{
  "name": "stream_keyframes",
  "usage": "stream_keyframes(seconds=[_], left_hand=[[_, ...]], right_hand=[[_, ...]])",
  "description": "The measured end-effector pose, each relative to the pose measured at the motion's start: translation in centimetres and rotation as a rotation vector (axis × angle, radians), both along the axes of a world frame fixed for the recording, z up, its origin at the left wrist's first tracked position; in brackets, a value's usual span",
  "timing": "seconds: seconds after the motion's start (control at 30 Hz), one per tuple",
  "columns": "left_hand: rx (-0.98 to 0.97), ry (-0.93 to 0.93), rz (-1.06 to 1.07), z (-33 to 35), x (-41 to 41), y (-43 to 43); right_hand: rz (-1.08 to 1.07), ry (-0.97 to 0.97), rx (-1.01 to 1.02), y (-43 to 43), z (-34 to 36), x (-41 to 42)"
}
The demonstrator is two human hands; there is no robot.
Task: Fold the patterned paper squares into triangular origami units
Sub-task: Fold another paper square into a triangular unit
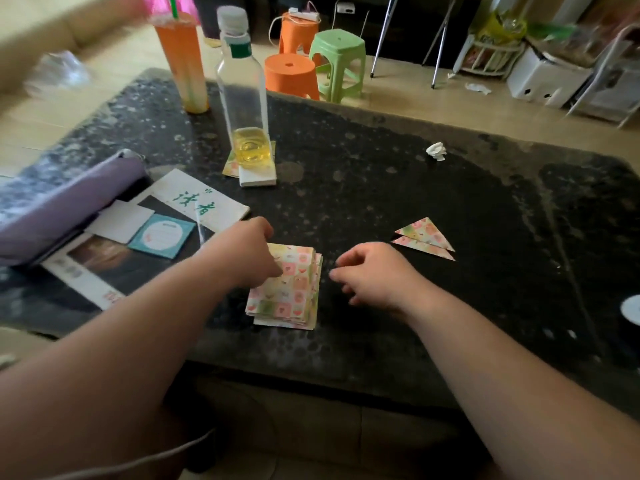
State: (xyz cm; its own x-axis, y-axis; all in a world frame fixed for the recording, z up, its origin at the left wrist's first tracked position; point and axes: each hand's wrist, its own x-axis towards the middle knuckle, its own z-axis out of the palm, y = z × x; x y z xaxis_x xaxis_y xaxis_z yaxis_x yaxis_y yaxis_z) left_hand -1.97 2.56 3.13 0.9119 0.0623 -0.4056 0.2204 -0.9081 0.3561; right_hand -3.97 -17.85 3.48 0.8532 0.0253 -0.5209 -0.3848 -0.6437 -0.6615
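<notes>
Left hand (254,252): lies with bent fingers on the upper left part of the top sheet; tips touch the paper, but whether pinching a corner or only pressing cannot be told from this view.
Right hand (374,275): hovers just beside the right edge of the stack, fingers loosely curled, holding nothing, not touching the paper.
Stack of patterned paper squares, pink, green and cream (294,296): lies flat on the table near its front edge, between the two hands, sheets slightly fanned; top sheet not yet folded.
Two folded patterned paper triangles (427,237): lie near, to the right of the right hand, one overlapping the other; look finished.
Dark speckled stone table (381,174): carries all the things.
Farther things: clear plastic bottle with a little yellow liquid (242,98) behind the stack, white booklet with green characters (204,199) and lilac fabric pencil case (69,206) on the left, small crumpled white paper (436,151) well apart at the back.
Step in hand: probably separating one new square from the stack for the third unit.
Next move: likely needs lifting only the top sheet while holding down the rest, then laying it on bare table and bringing one corner exactly onto the opposite corner.
</notes>
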Motion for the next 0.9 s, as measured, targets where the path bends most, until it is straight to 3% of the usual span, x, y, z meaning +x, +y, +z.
stream_keyframes(seconds=[0.23,0.43,0.9], left_hand=[[-0.101,0.006,0.067,-1.8,-1.9,0.7],[-0.241,0.003,0.164,-1.9,-1.9,1.4],[-0.412,-0.191,0.215,-0.9,-2.5,1.2]], right_hand=[[-0.274,0.139,0.383,4.5,-2.4,-1.4],[-0.373,0.174,0.389,4.6,-2.4,-2.1],[-0.34,0.184,0.352,4.8,-2.8,-2.1]])
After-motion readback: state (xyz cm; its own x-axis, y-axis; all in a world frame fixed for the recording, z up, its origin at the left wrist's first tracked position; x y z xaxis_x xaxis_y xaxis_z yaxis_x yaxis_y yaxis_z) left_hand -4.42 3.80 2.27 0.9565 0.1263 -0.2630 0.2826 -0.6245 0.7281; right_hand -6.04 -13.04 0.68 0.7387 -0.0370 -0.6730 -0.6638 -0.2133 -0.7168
